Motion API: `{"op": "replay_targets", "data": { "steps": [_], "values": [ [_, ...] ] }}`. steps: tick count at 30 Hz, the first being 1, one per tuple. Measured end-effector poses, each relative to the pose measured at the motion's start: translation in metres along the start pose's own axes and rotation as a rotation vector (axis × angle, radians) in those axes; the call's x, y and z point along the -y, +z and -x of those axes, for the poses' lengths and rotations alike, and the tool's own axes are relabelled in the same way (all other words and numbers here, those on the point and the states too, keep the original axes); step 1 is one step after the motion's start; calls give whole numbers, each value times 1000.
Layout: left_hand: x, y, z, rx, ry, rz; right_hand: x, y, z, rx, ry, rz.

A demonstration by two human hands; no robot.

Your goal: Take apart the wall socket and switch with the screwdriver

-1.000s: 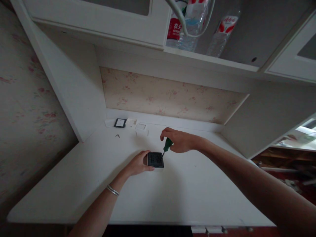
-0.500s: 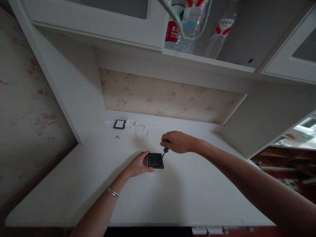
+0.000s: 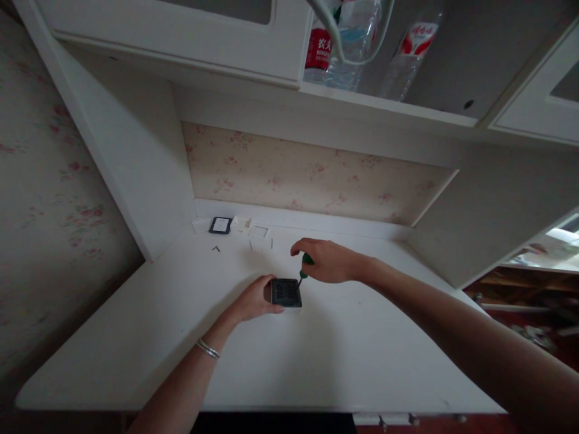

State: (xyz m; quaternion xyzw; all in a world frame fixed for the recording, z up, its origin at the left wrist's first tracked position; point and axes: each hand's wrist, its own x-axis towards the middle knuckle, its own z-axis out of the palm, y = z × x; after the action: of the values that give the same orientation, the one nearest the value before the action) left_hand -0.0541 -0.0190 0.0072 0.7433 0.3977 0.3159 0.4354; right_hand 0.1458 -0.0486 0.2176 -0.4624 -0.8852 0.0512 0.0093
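My left hand [image 3: 256, 299] grips the left side of a black wall socket [image 3: 286, 292] seated in a white box, thumb at the near edge and fingers behind. A green-handled screwdriver [image 3: 306, 264] slants down to the socket's right side, its tip on or close to that edge. Around its handle is my right hand [image 3: 328, 260], with the index finger lifted away from the handle. Whether the tip sits in a screw is too small to tell.
On the white desk [image 3: 253, 361], toward the back left, lie a black-framed white socket [image 3: 221, 225], a white square frame [image 3: 259, 231] and a small dark V-shaped piece [image 3: 216, 248]. Plastic bottles [image 3: 414, 48] stand in the shelf overhead, with a pale looped cable [image 3: 337, 42] hanging before them.
My right hand's fingers have loosened and the index finger has come off the handle, so more of the green shows. The left hand and socket stay together; the view has shifted slightly.
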Motion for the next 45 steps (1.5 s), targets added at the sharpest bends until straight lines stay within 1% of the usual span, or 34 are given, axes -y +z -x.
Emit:
{"op": "replay_targets", "data": {
  "steps": [3,6,9,12,14,15,18,22,24,26,28,30,32,33,35,37,40,41,42,44,45],
  "values": [
    [0,1,0,-5,9,-6,3,-1,1,28,53,37],
    [1,1,0,-22,-1,-21,3,0,0,19,115,83],
    [1,1,0,-26,-7,-24,0,2,0,-16,62,48],
    [-2,1,0,-3,-9,4,-1,0,1,37,-13,-12],
    [-4,1,0,5,-13,21,-1,-2,2,66,-3,-10],
    [-6,0,1,6,-15,25,0,-2,2,59,19,5],
    [-8,1,2,-3,-15,19,1,2,-1,-4,88,65],
    [-3,2,1,-28,-7,-6,-2,8,-1,-58,14,69],
    [1,3,0,-55,10,-32,-4,6,1,-44,-21,48],
    [3,4,-2,-98,49,-76,-5,2,6,-38,-16,25],
    [3,5,-3,-136,99,-120,-8,-3,13,-90,16,-25],
    [1,5,-3,-151,138,-138,-13,-4,20,-196,69,-103],
    [-2,5,-2,-171,154,-139,-21,1,29,-306,136,-186],
    [-3,5,-2,-185,154,-135,-27,7,33,-352,176,-225],
    [-6,5,-1,-207,144,-121,-39,25,42,-431,272,-305],
    [-8,5,0,-220,127,-96,-51,51,52,-482,390,-394],
    [-11,5,1,-220,98,-41,-63,97,68,-550,579,-502],
    [-12,5,2,-216,87,-17,-64,113,73,-559,601,-494],
    [-13,6,2,-209,76,8,-64,128,78,-572,594,-476],
    [-13,7,1,-202,56,59,-59,155,86,-593,586,-446],
    [-13,7,1,-208,43,85,-55,167,89,-578,579,-445]
  ]
}}
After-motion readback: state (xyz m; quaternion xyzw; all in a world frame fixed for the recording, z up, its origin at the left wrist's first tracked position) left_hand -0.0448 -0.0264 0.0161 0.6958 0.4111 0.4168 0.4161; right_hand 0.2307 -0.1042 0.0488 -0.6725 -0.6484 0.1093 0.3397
